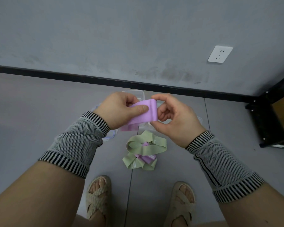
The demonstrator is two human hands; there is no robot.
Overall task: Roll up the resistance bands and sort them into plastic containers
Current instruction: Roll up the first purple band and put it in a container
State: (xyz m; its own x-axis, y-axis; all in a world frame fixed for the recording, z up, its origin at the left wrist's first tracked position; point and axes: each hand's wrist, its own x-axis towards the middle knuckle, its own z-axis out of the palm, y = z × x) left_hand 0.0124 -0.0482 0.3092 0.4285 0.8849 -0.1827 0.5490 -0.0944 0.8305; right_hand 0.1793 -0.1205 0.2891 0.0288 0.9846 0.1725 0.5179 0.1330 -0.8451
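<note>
A purple resistance band [144,114] is held up between both hands above the floor. My left hand [120,110] pinches its left part with the thumb on top. My right hand [174,117] grips its folded right end between thumb and fingers. Below, on the grey floor, lies a loose pile of green bands [146,146] with purple bands [147,157] tangled among them. Clear plastic containers [140,94] stand behind the hands, mostly hidden by them; a lid edge [111,134] shows under my left wrist.
A grey wall with a black skirting [56,74] and a white socket [219,54] runs behind. A black metal shelf frame [272,112] stands at the right. My two sandalled feet [98,195] are at the bottom.
</note>
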